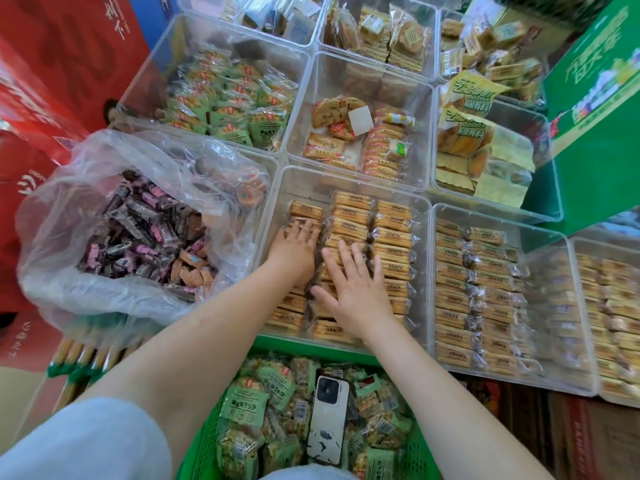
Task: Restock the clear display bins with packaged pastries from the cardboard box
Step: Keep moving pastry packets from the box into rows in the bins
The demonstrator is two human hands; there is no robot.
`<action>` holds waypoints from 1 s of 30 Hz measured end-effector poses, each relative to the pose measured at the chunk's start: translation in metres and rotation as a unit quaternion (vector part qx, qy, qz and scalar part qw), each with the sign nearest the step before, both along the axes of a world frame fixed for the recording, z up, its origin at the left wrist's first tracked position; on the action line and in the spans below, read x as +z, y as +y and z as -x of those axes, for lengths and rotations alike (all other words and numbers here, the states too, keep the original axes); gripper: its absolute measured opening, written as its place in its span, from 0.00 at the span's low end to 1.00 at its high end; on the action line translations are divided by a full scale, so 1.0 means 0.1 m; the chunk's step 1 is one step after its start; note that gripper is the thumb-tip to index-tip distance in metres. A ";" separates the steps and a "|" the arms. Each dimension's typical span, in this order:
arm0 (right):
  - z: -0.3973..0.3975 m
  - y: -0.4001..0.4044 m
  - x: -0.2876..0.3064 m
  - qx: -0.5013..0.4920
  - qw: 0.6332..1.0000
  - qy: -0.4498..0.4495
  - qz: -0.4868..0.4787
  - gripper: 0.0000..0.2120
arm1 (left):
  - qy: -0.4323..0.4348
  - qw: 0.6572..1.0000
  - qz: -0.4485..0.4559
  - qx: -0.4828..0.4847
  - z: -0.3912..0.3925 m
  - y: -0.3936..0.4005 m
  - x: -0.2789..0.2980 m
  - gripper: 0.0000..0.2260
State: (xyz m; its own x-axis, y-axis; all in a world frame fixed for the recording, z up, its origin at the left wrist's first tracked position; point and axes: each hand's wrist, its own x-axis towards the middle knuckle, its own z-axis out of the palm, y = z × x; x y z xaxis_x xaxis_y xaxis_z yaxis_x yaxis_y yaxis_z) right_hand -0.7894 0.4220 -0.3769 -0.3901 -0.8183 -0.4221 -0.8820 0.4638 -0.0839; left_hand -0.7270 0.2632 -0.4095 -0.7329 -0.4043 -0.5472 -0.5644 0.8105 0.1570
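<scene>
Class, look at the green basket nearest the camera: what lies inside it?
The green basket holds green-wrapped pastry packets, with a white phone lying on top. Packets beneath the phone and the basket's floor are covered.

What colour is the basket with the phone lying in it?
Bright green, a plastic mesh basket; the phone is white. Head view.

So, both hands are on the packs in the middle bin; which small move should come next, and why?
Probably press and slide the packs level, closing up the left column. Both hands lie flat on them: the left hand on the left column, the right hand on the middle one. The bin has bare floor at its far end, so the rows could be tidied before adding more.
</scene>
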 end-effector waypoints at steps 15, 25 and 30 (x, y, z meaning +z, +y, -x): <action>0.28 0.28 -0.04 -0.162 0.982 -0.021 0.094 0.38 | 0.238 0.780 -0.367 0.447 -0.04 0.79 0.32 0.27; 0.40 0.04 -0.20 -0.129 0.985 -0.003 0.116 0.30 | 0.274 0.901 -0.208 0.264 0.12 0.68 0.11 0.27; 0.38 0.02 -0.23 -0.128 0.987 0.005 0.095 0.30 | 0.244 0.922 -0.183 0.239 0.11 0.67 0.08 0.28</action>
State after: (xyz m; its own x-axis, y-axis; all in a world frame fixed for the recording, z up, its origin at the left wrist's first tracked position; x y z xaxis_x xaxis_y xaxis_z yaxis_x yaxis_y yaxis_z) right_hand -0.8279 0.4240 -0.4002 -0.5974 -0.7566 -0.2660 -0.7391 0.6481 -0.1834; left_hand -0.7376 0.3305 -0.4016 -0.7148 -0.5979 -0.3628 -0.6320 0.3299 0.7013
